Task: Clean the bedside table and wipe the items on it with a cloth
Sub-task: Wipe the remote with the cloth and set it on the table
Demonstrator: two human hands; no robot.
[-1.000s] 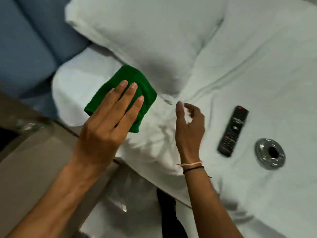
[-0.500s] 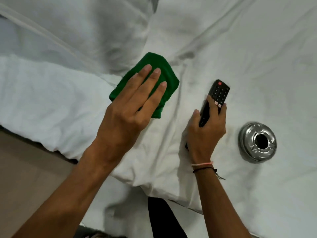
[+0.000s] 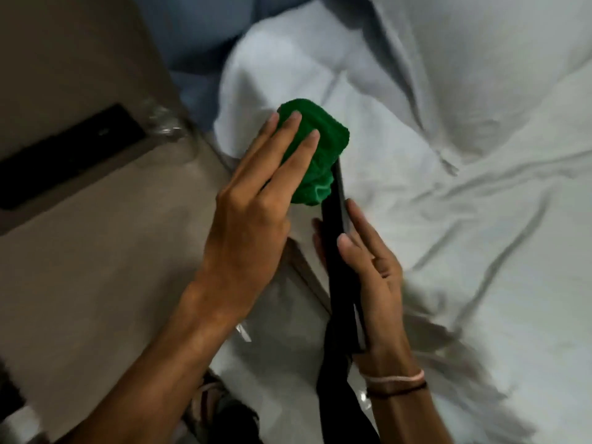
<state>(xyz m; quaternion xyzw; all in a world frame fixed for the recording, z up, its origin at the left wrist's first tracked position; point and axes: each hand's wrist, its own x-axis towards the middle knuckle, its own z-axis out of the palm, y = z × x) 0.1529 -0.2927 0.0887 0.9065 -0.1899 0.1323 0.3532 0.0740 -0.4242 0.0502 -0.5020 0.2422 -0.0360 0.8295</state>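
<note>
Half a second earlier my right hand [image 3: 371,274] had only just closed over the remote [image 3: 339,251] where it lay on the bed [image 3: 480,219]; by this moment I had lifted it clear and turned it on edge, so it stood as a thin dark strip running from the centre of the frame down toward the lower middle. I held it that way, right fingers [image 3: 350,248] curled around its lower half, thumb on the far side, so its upper end stayed free for wiping. My left hand [image 3: 253,200] pressed the bunched green cloth [image 3: 315,149] against that top end, fingers [image 3: 291,133] stretched long and flat over the cloth rather than gripping it, which I judged gave a broad, even rub. Cloth and remote met just above centre frame. The brown surface [image 3: 96,251] of the bedside table filled the left of the frame, with a dark slab [image 3: 64,158] blurred in the upper left. I could not see the metal ashtray anywhere in the frame.
</note>
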